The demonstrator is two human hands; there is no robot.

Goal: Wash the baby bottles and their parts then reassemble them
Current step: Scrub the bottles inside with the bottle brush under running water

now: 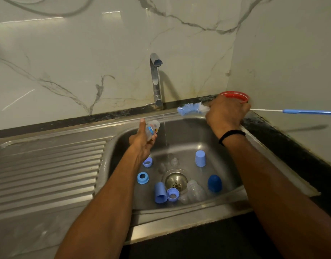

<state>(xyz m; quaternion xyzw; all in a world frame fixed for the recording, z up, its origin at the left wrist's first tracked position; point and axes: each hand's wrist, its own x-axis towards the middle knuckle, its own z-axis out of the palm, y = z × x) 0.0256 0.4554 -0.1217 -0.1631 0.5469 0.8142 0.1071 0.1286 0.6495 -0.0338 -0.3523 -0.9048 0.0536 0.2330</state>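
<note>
My left hand (pixel 143 140) grips a clear baby bottle (pixel 153 128) with a coloured print, held above the steel sink (pixel 179 208) just left of the running water. My right hand (pixel 227 113) grips a blue-and-white bottle brush (pixel 191 108) near its bristle head; the long blue handle (pixel 310 112) sticks out to the right. In the basin lie two light-blue caps (pixel 200 158) (pixel 160 192), blue collar rings (pixel 142 177) (pixel 147 162) (pixel 173 194), a dark-blue dome cap (pixel 214 183), clear nipples (pixel 174 162) and another clear bottle (pixel 195 190).
The tap (pixel 156 79) stands at the back of the sink, its thin stream falling toward the drain (pixel 175 181). A red bowl (pixel 235 96) sits on the dark counter behind my right hand. A ribbed steel drainboard (pixel 47 172) stretches to the left.
</note>
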